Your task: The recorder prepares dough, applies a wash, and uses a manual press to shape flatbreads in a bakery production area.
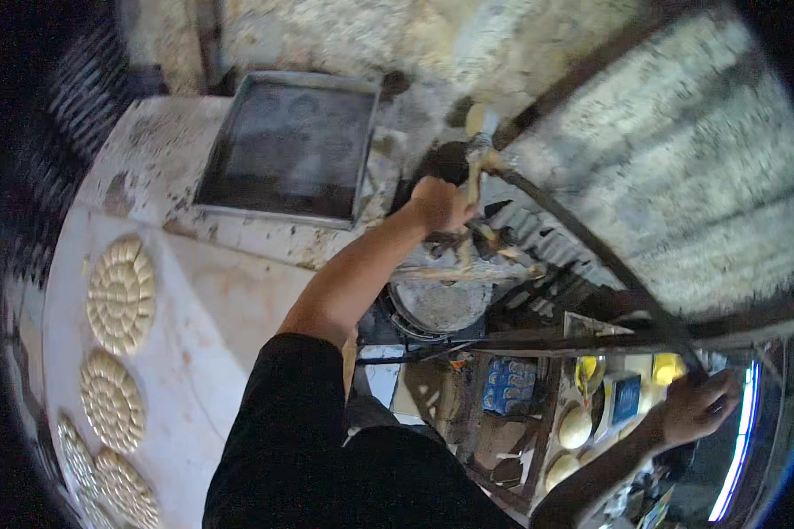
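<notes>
Head view: left hand [438,204] clamps the press handle [473,167], right hand [699,406] grips the lever [591,242]; scored dough rounds [121,294] lie finished on the counter [229,300].

1. Metal tray [287,145]: dull, dark, scuffed.
2. Bench [212,300]: pale, smooth stone-like top, stained and dusty.
3. Dough rounds [121,293]: matt, bumpy.
4. Lever bar [582,238]: dark, worn metal.
</notes>
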A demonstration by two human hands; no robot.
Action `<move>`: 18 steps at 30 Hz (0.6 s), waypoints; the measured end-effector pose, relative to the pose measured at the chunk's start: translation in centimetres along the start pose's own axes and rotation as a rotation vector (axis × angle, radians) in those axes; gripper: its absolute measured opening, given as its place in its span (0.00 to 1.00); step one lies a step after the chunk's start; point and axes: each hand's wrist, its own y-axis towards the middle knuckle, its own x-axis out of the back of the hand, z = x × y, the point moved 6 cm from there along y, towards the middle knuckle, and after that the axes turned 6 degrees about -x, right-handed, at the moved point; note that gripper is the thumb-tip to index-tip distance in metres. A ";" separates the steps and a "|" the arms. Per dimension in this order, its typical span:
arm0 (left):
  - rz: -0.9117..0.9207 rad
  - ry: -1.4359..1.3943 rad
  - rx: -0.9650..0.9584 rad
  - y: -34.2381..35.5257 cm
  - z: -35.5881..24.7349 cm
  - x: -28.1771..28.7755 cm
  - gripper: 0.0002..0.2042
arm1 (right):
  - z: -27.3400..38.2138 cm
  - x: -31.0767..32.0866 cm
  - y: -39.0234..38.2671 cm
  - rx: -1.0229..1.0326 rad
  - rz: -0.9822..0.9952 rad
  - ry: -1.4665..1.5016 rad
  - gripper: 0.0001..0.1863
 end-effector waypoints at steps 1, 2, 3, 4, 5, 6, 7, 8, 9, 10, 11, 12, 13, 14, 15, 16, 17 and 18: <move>0.026 0.063 -0.052 -0.9 -0.9 0.0 0.34 | 3.7 -2.8 0.8 0.161 -0.213 -0.072 0.17; 0.022 0.071 -0.071 -2.0 -1.6 0.2 0.34 | 5.5 -5.4 3.3 0.546 -0.236 -0.277 0.21; 0.019 0.084 -0.084 -3.0 -2.1 0.0 0.34 | 5.5 -9.4 5.8 0.465 -0.190 -0.172 0.24; 0.022 0.085 -0.052 -3.9 -2.3 0.2 0.34 | 6.1 -13.9 8.2 0.693 -0.182 -0.330 0.23; -0.043 0.043 0.007 -3.8 -3.2 0.9 0.33 | 7.4 -18.6 10.6 0.863 -0.183 -0.381 0.21; -0.102 0.007 0.071 -3.9 -3.8 1.2 0.31 | 8.4 -23.2 12.4 0.562 -0.131 -0.535 0.22; -0.104 0.009 0.073 -3.9 -4.9 0.6 0.31 | 9.2 -26.2 13.1 0.736 -0.127 -0.274 0.25; -0.217 -0.003 0.074 -3.9 -5.6 0.4 0.31 | 9.1 -28.1 14.6 0.615 -0.146 -0.205 0.27; -0.330 -0.012 0.073 -3.9 -6.3 0.7 0.30 | 8.5 -28.6 15.9 0.491 -0.166 -0.135 0.29; -0.165 -0.049 0.131 -4.6 -6.0 1.1 0.28 | 8.9 -28.4 14.0 0.472 -0.149 -0.126 0.29; -0.155 -0.038 0.149 -5.4 -5.8 1.0 0.28 | 10.8 -27.8 10.9 0.457 -0.059 -0.082 0.31; -0.194 0.019 0.167 -6.0 -5.6 1.2 0.26 | 11.6 -27.0 9.5 0.445 0.018 -0.042 0.32; -0.232 0.077 0.184 -6.8 -5.6 1.2 0.24 | 10.7 -26.2 10.0 0.433 0.017 -0.034 0.32; -0.315 0.068 0.132 -8.6 -5.7 0.9 0.20 | 9.3 -26.8 10.2 0.458 0.200 -0.080 0.34; -0.319 0.076 0.127 -9.6 -6.1 -0.1 0.20 | 7.8 -27.1 10.5 0.491 0.374 -0.133 0.35; -0.586 0.153 0.103 -13.4 -6.2 -0.2 0.18 | 7.3 -25.8 6.7 0.550 0.357 0.217 0.25; -0.864 0.229 0.039 -17.1 -7.4 -0.3 0.16 | 4.4 -25.2 5.2 0.489 0.426 0.250 0.24; -0.829 0.114 0.123 -19.8 -7.5 -1.9 0.15 | 0.4 -25.3 3.7 0.428 0.490 0.285 0.23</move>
